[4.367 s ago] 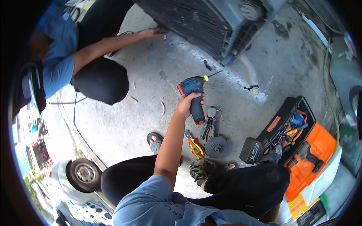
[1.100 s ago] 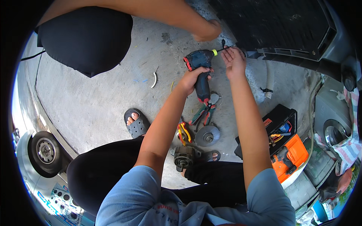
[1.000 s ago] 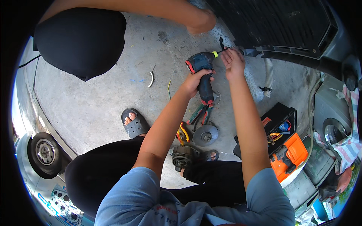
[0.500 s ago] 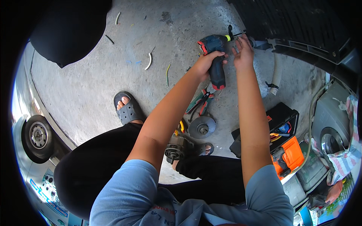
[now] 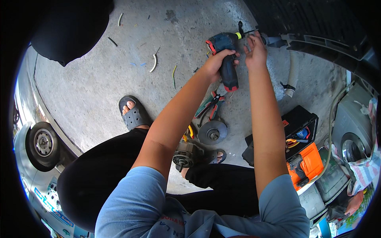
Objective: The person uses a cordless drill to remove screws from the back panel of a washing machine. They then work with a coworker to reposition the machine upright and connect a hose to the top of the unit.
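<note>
My left hand (image 5: 217,65) is wrapped round the grip of a dark blue-and-black cordless drill (image 5: 228,71) with red trim. The drill lies level, its yellow-ringed chuck and long thin bit (image 5: 248,31) pointing right. At the bit's tip, beside a large black slatted plastic housing (image 5: 301,27), is my right hand (image 5: 256,51). Its fingertips are drawn together there, the lower fingers loosely curled; whatever they pinch is too small to make out. Pliers with red-and-green handles (image 5: 214,104) lie on the concrete below the drill, next to a round metal disc (image 5: 212,132).
A motor-like metal part (image 5: 186,155) sits between my feet. To the right stand an open black-and-orange toolbox (image 5: 305,162), a ribbed grey hose (image 5: 293,73) and a grey front-loading machine (image 5: 353,127). Wire scraps (image 5: 154,63) litter the floor; a car wheel (image 5: 43,143) shows at left.
The drill and both hands have shifted very slightly up in the picture, with the whole view tilting a little. My grip on the drill looks the same.
</note>
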`<state>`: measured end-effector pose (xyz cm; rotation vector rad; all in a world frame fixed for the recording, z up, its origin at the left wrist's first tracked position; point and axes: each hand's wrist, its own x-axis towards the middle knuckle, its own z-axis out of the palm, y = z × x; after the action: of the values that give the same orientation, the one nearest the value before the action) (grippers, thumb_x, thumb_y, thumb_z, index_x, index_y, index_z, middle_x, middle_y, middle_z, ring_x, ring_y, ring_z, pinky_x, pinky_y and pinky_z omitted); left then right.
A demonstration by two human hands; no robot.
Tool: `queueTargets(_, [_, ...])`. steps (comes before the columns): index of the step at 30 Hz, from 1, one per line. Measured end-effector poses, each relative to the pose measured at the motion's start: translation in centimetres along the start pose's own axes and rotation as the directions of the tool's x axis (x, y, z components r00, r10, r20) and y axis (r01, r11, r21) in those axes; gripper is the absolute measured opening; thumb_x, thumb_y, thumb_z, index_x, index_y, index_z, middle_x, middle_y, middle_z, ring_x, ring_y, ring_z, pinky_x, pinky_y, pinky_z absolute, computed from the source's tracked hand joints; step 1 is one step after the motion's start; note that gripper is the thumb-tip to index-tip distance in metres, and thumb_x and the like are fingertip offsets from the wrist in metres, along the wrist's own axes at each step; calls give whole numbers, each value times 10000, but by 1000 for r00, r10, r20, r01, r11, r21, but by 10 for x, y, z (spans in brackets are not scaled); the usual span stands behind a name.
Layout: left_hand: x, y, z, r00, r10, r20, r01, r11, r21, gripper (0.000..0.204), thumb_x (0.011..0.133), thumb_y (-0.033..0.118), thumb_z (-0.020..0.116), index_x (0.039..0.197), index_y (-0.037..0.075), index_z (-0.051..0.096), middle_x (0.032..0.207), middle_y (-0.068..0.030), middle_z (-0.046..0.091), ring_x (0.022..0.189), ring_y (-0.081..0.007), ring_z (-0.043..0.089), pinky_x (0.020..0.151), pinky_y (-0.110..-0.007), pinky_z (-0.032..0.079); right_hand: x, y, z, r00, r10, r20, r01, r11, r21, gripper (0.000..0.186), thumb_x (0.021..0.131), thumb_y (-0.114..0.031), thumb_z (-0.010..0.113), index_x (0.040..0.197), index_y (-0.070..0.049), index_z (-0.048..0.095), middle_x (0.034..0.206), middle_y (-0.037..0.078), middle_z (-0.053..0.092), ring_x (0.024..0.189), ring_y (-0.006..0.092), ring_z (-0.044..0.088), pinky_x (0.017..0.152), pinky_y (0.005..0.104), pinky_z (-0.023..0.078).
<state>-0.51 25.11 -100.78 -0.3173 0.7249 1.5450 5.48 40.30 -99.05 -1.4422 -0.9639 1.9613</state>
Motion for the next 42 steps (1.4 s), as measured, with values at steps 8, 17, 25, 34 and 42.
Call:
queueTargets(8, [-9,4,15,1000,-25,11,26,996,-81,244,895,260,652,1030,60,614,886,-48,652,714,-158,639,800,-427,579,3,13,-3,996,-53,-78,52,999,-10,514,790,-119,680,1298,-88,608,1204,17,638,1176,165,541,868,372,353])
queueTargets(17, [-9,-2,18,998,-50,25,52,992,-114,250,898,286,663,1000,71,587,854,-27,630,691,-150,631,822,-472,579,-36,-10,-37,1000,-29,10,29,999,-46,431,851,-105,604,1274,-23,599,1273,105,611,1213,227,546,1051,461,337])
queueTargets(25, [-9,-5,18,999,-27,30,30,992,-124,270,929,252,614,1132,95,532,924,-21,615,720,-153,631,897,-518,552,-79,-7,-127,971,-126,201,208,858,-469,491,876,-170,653,1342,-40,565,1427,167,507,1309,289,492,1098,439,346])
queueTargets(34, [-9,2,18,999,-26,36,28,998,-60,339,914,246,653,1183,66,553,1102,-55,652,746,-139,635,903,-473,550,-59,30,-174,977,-85,196,203,91,-975,954,852,-646,601,1576,-213,153,1618,252,-4,1493,441,4,1134,647,150])
queueTargets(42, [-11,7,16,999,-34,33,33,998,54,360,907,233,674,1199,39,590,1203,-89,647,796,-134,644,871,-412,555,-71,32,-166,984,-36,172,169,-67,-983,1002,845,-685,578,1586,-240,71,1618,245,-95,1495,439,-52,1136,663,94])
